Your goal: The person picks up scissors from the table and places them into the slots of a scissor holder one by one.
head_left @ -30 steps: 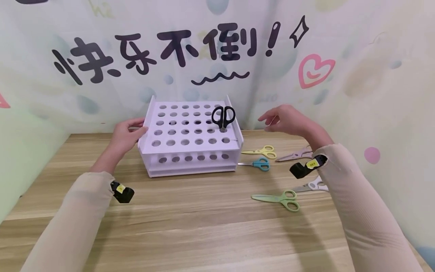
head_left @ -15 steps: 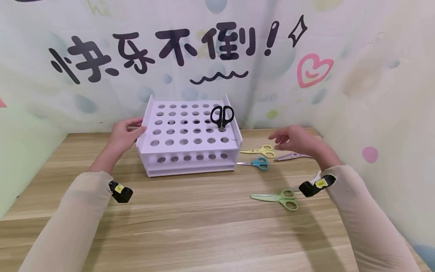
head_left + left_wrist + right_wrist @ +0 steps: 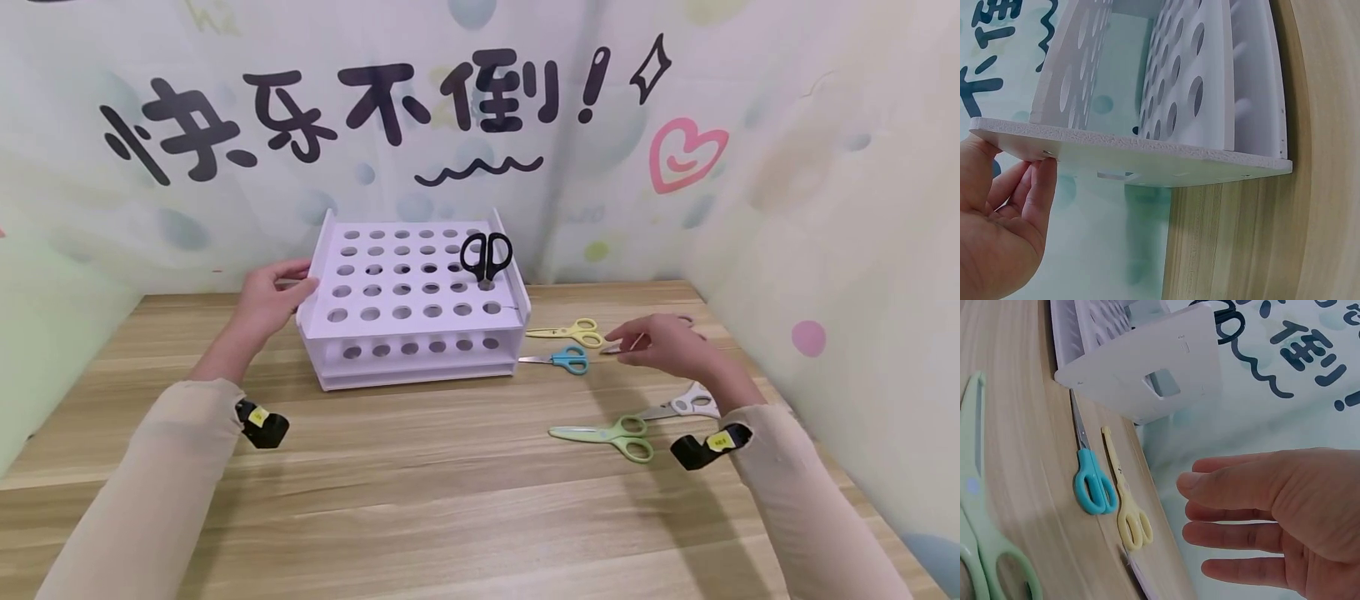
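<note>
Fingers (image 3: 1235, 536) of the right hand (image 3: 663, 346) extend above the lilac scissors (image 3: 1139, 575); the left hand (image 3: 273, 302) holds the rack (image 3: 386, 302)

The right fingers are nearly straight, with gaps between them; whether they touch the scissors, I cannot tell. These scissors lie on the worktop (image 3: 420, 483), to the right of the rack, partly covered by the hand. Their long axis goes slantwise: the blade tip points left, the handles lie farther back at right. The left fingers are bent against the rack's left side panel, gripping it.

The yellow scissors (image 3: 568, 332) and blue scissors (image 3: 561, 359) point their blades at the rack. The green scissors (image 3: 617, 432) and white scissors (image 3: 684, 405) lie nearer, tips also leftward. The black scissors (image 3: 483, 271) stand in the rack, loops upward. The rack is of smooth white board, with round holes and grainy cut edges. The worktop shows a wood grain.
</note>
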Motion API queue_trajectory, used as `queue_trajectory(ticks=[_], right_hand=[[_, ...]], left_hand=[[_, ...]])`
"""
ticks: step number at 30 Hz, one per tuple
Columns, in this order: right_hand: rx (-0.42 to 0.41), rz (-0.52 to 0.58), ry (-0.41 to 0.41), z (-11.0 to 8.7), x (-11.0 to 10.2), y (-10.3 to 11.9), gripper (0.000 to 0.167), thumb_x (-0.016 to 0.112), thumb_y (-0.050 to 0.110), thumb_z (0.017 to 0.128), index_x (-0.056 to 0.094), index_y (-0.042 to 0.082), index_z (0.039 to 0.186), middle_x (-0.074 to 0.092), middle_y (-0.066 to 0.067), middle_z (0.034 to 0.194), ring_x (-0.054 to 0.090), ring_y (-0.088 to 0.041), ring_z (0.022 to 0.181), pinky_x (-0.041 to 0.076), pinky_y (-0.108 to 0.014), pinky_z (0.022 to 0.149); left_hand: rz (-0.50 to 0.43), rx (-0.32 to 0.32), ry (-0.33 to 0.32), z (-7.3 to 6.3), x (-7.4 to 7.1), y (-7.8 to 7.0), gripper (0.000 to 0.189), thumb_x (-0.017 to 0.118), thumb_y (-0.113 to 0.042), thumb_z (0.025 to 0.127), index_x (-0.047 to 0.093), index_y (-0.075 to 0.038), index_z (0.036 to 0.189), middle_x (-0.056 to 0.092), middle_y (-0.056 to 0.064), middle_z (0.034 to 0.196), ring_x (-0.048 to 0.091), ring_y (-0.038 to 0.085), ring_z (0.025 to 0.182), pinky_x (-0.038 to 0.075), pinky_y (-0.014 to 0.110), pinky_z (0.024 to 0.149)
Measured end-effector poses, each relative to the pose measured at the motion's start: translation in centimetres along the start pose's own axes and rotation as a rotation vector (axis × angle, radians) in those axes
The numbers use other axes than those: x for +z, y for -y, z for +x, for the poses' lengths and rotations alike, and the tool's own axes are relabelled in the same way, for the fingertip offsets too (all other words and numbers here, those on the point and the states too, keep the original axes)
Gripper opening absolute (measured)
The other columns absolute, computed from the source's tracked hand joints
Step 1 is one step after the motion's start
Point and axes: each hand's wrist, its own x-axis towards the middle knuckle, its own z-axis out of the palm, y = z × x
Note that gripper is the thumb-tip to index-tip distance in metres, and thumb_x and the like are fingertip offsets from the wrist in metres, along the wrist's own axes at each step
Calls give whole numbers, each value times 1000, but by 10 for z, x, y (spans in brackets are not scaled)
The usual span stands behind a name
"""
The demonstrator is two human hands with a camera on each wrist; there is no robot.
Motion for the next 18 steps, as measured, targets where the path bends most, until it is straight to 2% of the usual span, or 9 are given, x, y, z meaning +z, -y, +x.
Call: queue_trajectory(ticks=[6, 13, 18], right_hand=[[19, -8, -19, -12, 4, -7, 29, 67, 8, 83, 65, 2, 112, 63, 0, 83, 59, -17, 78, 49, -29, 64], [10, 19, 24, -29, 17, -17, 32, 68, 7, 82, 62, -3, 112, 60, 3, 77, 55, -12, 70, 48, -26, 60], [10, 37, 31, -38, 26, -24, 32, 68, 7, 82, 62, -4, 111, 61, 1, 79, 56, -12, 70, 48, -26, 59]], left_hand=[[12, 2, -2, 0, -1, 0, 51, 50, -24, 93, 39, -1, 137, 46, 22, 126, 46, 33, 114, 43, 10, 72], [18, -16, 14, 0, 0, 0, 52, 51, -25, 93, 38, -2, 138, 44, 20, 127, 45, 32, 116, 43, 11, 72], [17, -20, 17, 1, -1, 0, 53, 51, -26, 93, 37, -2, 139, 43, 20, 127, 45, 32, 116, 43, 9, 70]])
